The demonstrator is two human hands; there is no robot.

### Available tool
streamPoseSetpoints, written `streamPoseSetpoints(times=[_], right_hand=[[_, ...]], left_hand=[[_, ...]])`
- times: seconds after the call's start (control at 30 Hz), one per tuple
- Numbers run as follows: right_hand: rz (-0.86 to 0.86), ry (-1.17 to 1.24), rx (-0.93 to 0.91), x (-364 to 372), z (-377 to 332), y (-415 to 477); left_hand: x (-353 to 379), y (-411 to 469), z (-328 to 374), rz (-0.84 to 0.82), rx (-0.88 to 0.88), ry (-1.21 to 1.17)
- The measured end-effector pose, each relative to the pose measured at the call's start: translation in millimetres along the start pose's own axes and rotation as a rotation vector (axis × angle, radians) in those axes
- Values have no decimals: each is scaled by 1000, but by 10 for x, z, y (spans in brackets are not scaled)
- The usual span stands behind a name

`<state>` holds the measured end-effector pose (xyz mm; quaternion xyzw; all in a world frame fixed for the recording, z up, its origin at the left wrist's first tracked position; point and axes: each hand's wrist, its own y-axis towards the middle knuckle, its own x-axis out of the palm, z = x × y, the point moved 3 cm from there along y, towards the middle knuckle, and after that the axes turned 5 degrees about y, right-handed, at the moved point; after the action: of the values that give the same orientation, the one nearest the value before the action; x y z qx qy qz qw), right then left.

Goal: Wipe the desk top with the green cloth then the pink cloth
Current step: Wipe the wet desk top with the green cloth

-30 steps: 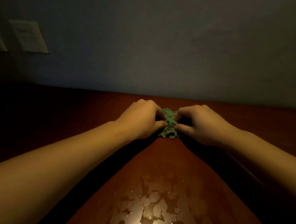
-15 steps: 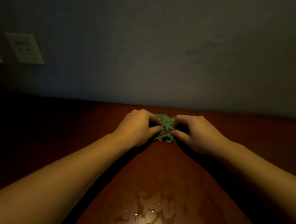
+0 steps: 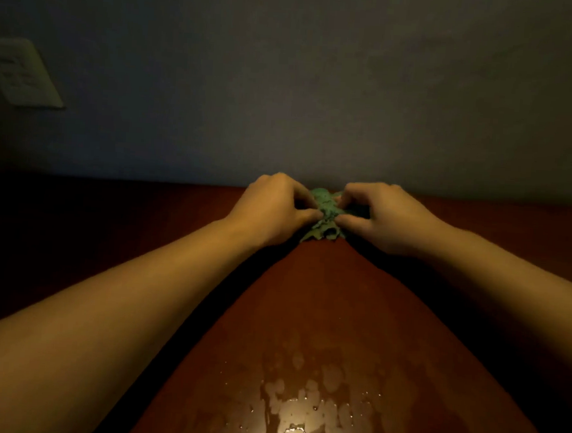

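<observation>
- This looks like the first part of the job: wiping the shiny red-brown wooden desk top (image 3: pixel 323 302) with the crumpled green cloth (image 3: pixel 325 215).
- The green cloth sits in a scrunched lump on the far side of the desk, close to where the desk meets the grey-blue wall (image 3: pixel 319 84).
- The left hand (image 3: pixel 275 212) is curled up tight, with its thumb and fingertips pinching the left side of the cloth.
- The right hand (image 3: pixel 381 219) is curled the same way and pinches the right side of the cloth.
- Both hands are closed on the cloth, and it is squeezed into a small bunch between them.
- The bottom of the cloth touches the desk. I cannot tell how hard the hands press down.
- Near the person, low in the picture, there is a patchy wet puddle (image 3: pixel 302 415) that shines in the light. It is well apart from the cloth.
- I think the next move should be to pull the cloth back over the desk to the wet spot, pressing it flat so it soaks up the water.
- The room is dark, so the sides of the desk are hard to see.
- No pink cloth can be seen here, so that part of the job is not started yet.
- A pale wall switch plate (image 3: pixel 22 73) is on the wall to the left.
</observation>
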<state>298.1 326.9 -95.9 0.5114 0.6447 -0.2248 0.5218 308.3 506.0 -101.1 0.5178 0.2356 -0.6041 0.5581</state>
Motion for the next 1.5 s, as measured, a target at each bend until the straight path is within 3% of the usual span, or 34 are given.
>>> streamPoseSetpoints(times=[0.17, 0.5, 0.77, 0.97, 1.17, 1.4, 1.5], right_hand=[[-19, -40, 57, 0, 177, 219], [-15, -9, 195, -418, 743, -316], [-26, 3, 111, -415, 630, -585], [-18, -20, 221, -349, 651, -273], [-42, -48, 98, -358, 474, -757], [18, -56, 258, -344, 438, -519], [4, -75, 198, -318, 338, -802]], left_hand=[[82, 273, 85, -24, -47, -22], [464, 413, 817, -68, 10, -121], [434, 153, 773, -36, 70, -78], [438, 381, 807, -35, -19, -61], [386, -98, 782, -6, 79, -51], [323, 70, 935, -73, -12, 0], [332, -152, 888, -62, 39, 11]])
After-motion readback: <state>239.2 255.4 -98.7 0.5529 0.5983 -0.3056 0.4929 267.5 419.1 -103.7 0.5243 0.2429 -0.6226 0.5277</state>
